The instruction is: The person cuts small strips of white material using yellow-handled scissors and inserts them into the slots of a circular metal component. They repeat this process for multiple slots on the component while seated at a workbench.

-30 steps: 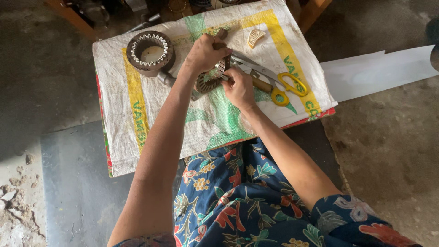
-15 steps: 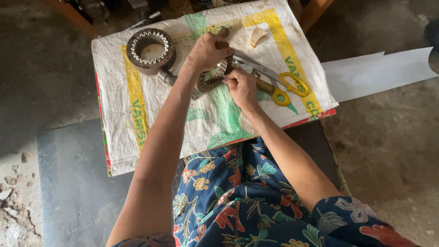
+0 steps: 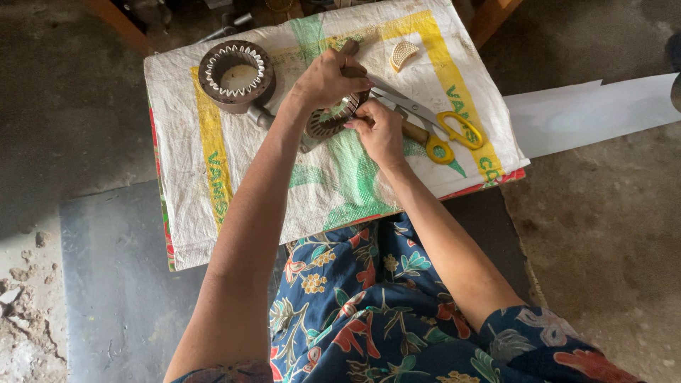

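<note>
Here, both hands (image 3: 355, 106) gripping toothed ring (image 3: 328, 122), lying flat.

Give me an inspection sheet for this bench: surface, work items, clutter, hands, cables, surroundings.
Surface: a white woven sack with yellow and green print covers the work table.
Work items: a round toothed metal ring lies under both hands; a second ring with white teeth sits apart at the far left.
Clutter: yellow-handled scissors beside the right hand; a small pale half-round piece near the far edge.
Hands: left hand grips over the ring together with a wooden-handled tool; right hand pinches the ring's near edge.
Cables: nothing seen.
Surroundings: concrete floor; white sheet at the right; floral skirt below.
</note>
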